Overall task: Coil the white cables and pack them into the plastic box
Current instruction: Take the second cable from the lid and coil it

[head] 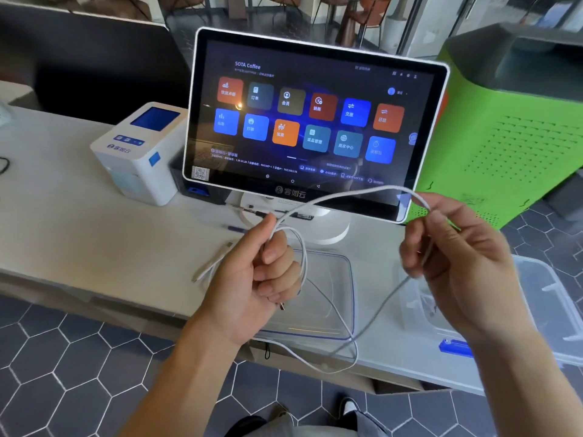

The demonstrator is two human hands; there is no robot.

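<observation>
Gripping a white cable (pixel 339 197) in both hands, a person stands at a pale counter (pixel 79 234) in front of a point-of-sale touchscreen (pixel 315 121). The left hand (pixel 262 272) is clenched around the cable, fingers curled into the palm with the thumb pressed along the top, and 1 loop of the cable hangs round that fist. A metal plug end pokes out below the curled fingers. From the top of the left fist the cable arcs up and across the lower edge of the screen to the right hand (pixel 457 263), which pinches it between thumb and forefinger while the other fingers curl loosely. Below the right hand the cable drops, sweeps down past the counter's front edge in a long slack loop and climbs back toward the left hand.

A second white cable (pixel 211 263) lies straight on the counter just left of the left hand, untouched. Beneath the hands rests a clear plastic lid (pixel 347 279) with a blue seal line, flat on the counter. The plastic box (pixel 542 298), clear with a blue latch (pixel 456 346), sits at the right end of the counter, partly behind the right wrist; neither cable is in it.

A white label printer (pixel 142 152) stands left of the screen, and a green perforated machine (pixel 511 137) stands to its right. The floor (pixel 63 357) is dark hexagonal tile, and the person's shoes show at the bottom edge.
</observation>
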